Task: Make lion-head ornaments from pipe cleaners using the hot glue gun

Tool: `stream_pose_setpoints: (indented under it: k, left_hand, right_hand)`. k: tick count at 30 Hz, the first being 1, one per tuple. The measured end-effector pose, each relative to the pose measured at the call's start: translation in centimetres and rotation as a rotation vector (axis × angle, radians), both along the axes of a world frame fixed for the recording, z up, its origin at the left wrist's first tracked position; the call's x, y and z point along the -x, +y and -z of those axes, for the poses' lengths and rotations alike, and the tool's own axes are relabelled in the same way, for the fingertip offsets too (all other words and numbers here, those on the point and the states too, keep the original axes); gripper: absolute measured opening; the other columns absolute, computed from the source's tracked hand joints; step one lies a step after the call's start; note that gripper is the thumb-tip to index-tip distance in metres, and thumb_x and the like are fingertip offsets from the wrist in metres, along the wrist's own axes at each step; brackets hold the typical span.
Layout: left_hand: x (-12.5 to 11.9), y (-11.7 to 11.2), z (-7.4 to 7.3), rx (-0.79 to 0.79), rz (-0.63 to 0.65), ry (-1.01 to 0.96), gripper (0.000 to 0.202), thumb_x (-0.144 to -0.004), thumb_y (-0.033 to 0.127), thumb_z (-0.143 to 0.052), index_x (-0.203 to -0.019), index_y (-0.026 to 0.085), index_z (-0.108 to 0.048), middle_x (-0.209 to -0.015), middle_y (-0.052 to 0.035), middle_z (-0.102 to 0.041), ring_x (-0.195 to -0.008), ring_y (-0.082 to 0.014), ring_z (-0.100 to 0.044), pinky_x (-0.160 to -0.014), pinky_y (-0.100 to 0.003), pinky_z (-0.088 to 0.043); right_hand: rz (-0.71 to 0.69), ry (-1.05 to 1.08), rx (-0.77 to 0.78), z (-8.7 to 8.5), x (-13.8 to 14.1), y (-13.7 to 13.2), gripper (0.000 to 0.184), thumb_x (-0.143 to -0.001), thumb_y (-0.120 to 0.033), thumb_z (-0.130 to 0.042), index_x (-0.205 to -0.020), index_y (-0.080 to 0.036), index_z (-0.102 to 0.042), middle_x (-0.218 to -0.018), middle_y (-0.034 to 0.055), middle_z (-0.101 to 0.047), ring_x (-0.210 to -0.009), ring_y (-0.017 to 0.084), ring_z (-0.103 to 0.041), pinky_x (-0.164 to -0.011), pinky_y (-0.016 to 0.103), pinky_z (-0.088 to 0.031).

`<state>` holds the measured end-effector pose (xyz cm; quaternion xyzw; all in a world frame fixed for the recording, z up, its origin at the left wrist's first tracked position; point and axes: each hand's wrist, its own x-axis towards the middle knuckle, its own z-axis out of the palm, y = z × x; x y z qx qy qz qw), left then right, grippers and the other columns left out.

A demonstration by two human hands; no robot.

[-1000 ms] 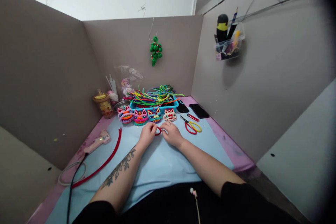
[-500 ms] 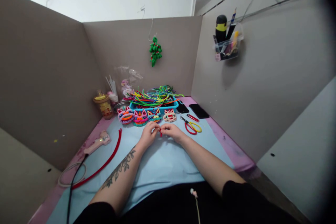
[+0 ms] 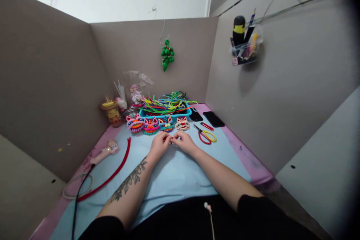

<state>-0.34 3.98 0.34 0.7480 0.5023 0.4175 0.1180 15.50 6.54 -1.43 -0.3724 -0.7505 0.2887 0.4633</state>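
My left hand [image 3: 160,143] and my right hand [image 3: 183,141] meet fingertip to fingertip above the blue cloth [image 3: 180,174]. Both pinch a short red pipe cleaner piece [image 3: 171,141], mostly hidden by the fingers. Just beyond the hands stand several colourful pipe-cleaner animal heads, among them a white and red one [image 3: 182,123] and a teal one [image 3: 165,124]. To the left, long red pipe cleaners [image 3: 120,167] lie in a curve. Scissors [image 3: 206,135] with red and yellow handles rest to the right of my right hand.
A blue basket [image 3: 180,114] of pipe cleaners stands at the back. At left are a pink glue gun [image 3: 106,151] with its cord and a lidded cup [image 3: 112,113]. Phones [image 3: 213,119] lie back right. Grey partitions [image 3: 191,56] enclose the table; a tool holder [image 3: 244,52] hangs right.
The red piece's end, which hung below the fingertips, is now mostly covered by the fingers. Both hands stay close together in nearly the same place.
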Motion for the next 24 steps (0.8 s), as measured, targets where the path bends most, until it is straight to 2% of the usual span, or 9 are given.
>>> stream_pose_setpoints:
  k: [9,15,19,24]
  left_hand:
    - [-0.01,0.36,0.77,0.062,-0.051,-0.040,0.020,-0.080,0.029,-0.047,-0.068,0.017,-0.059,-0.066,-0.0010,-0.058,-0.063,-0.0139,-0.052,-0.060,-0.025,-0.039]
    - [-0.47,0.14,0.36,0.163,-0.055,-0.121,0.020,-0.077,0.030,-0.048,-0.065,0.016,-0.057,-0.060,0.0009,-0.056,-0.059,-0.0128,-0.049,-0.056,-0.024,-0.037]
    - [-0.76,0.03,0.20,0.248,-0.030,-0.186,0.022,-0.075,0.032,-0.049,-0.062,0.016,-0.055,-0.056,0.0021,-0.053,-0.056,-0.0121,-0.048,-0.054,-0.023,-0.036]
    - [-0.78,0.01,0.18,0.258,-0.013,-0.208,0.022,-0.076,0.033,-0.049,-0.064,0.016,-0.054,-0.057,0.0023,-0.052,-0.057,-0.0118,-0.047,-0.054,-0.023,-0.036]
  right_hand:
    - [0.096,-0.222,-0.252,-0.31,-0.05,-0.56,0.014,-0.081,-0.025,-0.055,-0.068,-0.019,-0.055,-0.066,0.0005,-0.057,-0.067,0.014,-0.050,-0.066,0.027,-0.037]
    - [0.200,-0.374,-0.400,-0.21,0.03,-0.63,0.011,-0.077,-0.015,-0.053,-0.067,-0.020,-0.054,-0.067,0.0032,-0.056,-0.071,0.018,-0.050,-0.069,0.030,-0.034]
    - [0.266,-0.482,-0.500,-0.22,0.14,-0.88,0.012,-0.078,-0.015,-0.051,-0.068,-0.019,-0.054,-0.068,0.0054,-0.057,-0.074,0.020,-0.049,-0.068,0.031,-0.033]
    - [0.280,-0.500,-0.509,-0.39,0.05,-1.14,0.011,-0.080,-0.016,-0.050,-0.070,-0.020,-0.055,-0.068,0.0050,-0.057,-0.074,0.020,-0.049,-0.068,0.030,-0.034]
